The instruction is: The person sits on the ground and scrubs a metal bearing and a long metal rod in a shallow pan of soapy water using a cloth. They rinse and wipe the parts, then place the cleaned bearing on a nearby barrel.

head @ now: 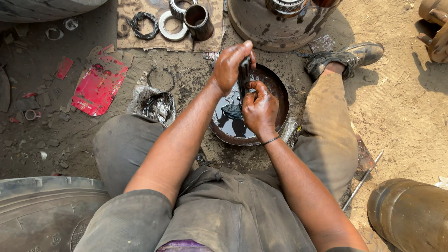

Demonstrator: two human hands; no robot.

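Head view: dark part (243,74) upright between hands (246,88).

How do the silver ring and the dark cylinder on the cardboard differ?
The silver ring is flat, wide and bright metal; the dark cylinder is taller, narrower and dark brown. The ring lies flat on the cardboard, while the cylinder stands with its open end up. The ring is shiny; the cylinder looks dull and greasy. Both are round, hollow and touching each other, away from the left hand and right hand.
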